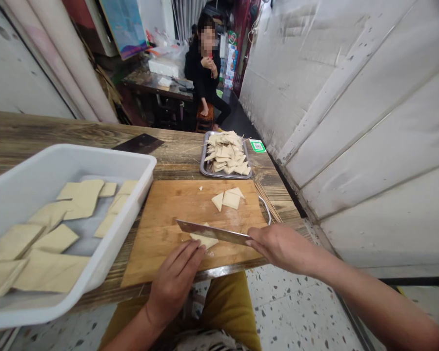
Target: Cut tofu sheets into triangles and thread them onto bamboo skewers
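Note:
My right hand [278,246] grips a kitchen knife [219,233] by its handle, which the fingers hide. The broad blade points left across a pale tofu sheet [205,240] near the front of the wooden cutting board [161,214]. Whether the blade touches the sheet I cannot tell. Fingers of my left hand [177,278] lie stretched out, their tips on the near edge of that sheet. Farther back on the board rest a few cut tofu pieces [231,200], triangular and squarish, with a small crumb to their left.
On the left stands a white plastic tub [146,165] with large tofu sheets. Behind the board, a metal tray [205,165] bears heaped, skewered pieces. Bamboo skewers [272,207] lie at the board's right. A dark flat blade [141,144] lies behind the tub. A person [201,73] sits beyond the table.

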A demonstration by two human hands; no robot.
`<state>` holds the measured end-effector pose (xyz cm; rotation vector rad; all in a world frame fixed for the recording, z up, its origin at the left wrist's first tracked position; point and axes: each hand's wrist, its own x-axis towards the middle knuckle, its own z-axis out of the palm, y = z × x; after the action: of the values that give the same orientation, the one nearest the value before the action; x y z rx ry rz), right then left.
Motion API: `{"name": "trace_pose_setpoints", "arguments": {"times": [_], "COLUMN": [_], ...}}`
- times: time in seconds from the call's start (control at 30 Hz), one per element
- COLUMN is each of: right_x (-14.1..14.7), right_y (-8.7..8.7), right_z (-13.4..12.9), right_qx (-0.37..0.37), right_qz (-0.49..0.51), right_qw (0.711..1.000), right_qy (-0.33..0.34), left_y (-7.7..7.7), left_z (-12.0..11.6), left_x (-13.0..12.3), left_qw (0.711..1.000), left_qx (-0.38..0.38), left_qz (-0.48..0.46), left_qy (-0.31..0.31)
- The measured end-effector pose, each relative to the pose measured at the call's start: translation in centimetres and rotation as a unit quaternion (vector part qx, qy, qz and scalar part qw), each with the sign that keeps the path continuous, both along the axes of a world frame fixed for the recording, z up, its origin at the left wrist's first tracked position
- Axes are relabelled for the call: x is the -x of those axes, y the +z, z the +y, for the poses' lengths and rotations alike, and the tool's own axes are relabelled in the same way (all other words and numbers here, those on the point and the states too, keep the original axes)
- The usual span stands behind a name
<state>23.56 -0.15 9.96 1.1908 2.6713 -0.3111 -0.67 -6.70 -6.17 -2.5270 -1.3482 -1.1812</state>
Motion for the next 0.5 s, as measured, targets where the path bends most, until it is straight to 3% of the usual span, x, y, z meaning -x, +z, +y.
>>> {"name": "trace_pose_setpoints", "arguments": {"times": [0.5], "right_x": [0.5], "right_y": [-0.08], "right_z": [0.05], "right_qx": [-0.031], "right_qz": [-0.043], "right_qw": [0.998], "right_qy": [0.031], "left_y": [-0.69], "left_z": [0.09], "left_x": [0.14], "left_qw": [1.0], "left_qx": [0.007], "left_qz": [0.009], "left_qy": [-0.002]}}
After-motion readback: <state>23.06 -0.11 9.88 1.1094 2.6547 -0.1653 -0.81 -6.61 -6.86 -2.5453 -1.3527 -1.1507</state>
